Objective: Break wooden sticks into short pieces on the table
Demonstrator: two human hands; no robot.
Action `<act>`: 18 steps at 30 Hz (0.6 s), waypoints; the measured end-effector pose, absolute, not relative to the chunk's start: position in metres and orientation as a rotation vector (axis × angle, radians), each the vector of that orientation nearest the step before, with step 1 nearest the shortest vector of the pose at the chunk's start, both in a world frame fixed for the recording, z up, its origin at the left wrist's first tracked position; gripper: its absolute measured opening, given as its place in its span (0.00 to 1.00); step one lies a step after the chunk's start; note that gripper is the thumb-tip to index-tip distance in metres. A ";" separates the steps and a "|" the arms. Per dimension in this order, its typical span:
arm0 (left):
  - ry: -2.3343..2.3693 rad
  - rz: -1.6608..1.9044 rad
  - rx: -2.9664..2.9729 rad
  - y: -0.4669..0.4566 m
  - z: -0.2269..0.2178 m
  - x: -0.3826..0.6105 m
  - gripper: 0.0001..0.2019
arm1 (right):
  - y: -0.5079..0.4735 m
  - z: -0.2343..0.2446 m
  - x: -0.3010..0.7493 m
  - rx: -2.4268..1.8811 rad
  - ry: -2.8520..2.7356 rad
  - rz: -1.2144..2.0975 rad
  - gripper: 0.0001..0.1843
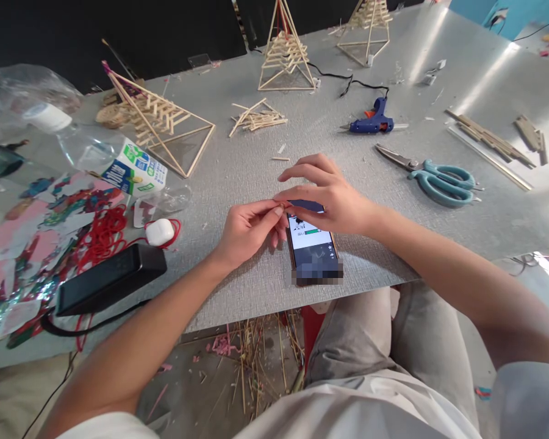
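Observation:
My left hand point(251, 233) is closed in a pinch, thumb against forefinger, over the left edge of a phone. Its fingertips meet those of my right hand point(332, 194), whose thumb and forefinger also pinch while the other fingers arch apart. A tiny reddish bit shows where the fingertips meet, too small to name. Beneath the hands lies the lit phone point(318, 253), its upper part covered by my right hand. Two short stick pieces point(281, 158) lie just beyond my fingers.
Scissors point(443, 183) and a blue glue gun point(373, 122) lie to the right. Stick pyramids point(286, 61) stand at the back and left, near a stick pile point(258, 119). Red cord point(105, 231), a white earbud case point(160, 231) and a black device point(112, 277) crowd the left.

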State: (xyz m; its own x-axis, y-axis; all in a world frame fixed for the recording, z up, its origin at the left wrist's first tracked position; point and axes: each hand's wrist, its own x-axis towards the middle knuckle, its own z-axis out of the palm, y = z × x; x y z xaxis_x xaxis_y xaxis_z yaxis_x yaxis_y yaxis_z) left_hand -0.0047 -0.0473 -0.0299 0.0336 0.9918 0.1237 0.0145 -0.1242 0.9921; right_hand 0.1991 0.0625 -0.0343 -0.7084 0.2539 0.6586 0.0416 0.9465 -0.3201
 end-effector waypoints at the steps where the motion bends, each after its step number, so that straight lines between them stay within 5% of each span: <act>1: 1.145 1.268 1.337 -0.048 -0.030 -0.005 0.10 | 0.062 -0.034 0.198 -0.201 -2.342 0.357 0.13; 18: 1.082 1.166 1.254 -0.048 -0.024 -0.008 0.17 | 0.066 -0.031 0.200 -0.147 -2.315 0.280 0.13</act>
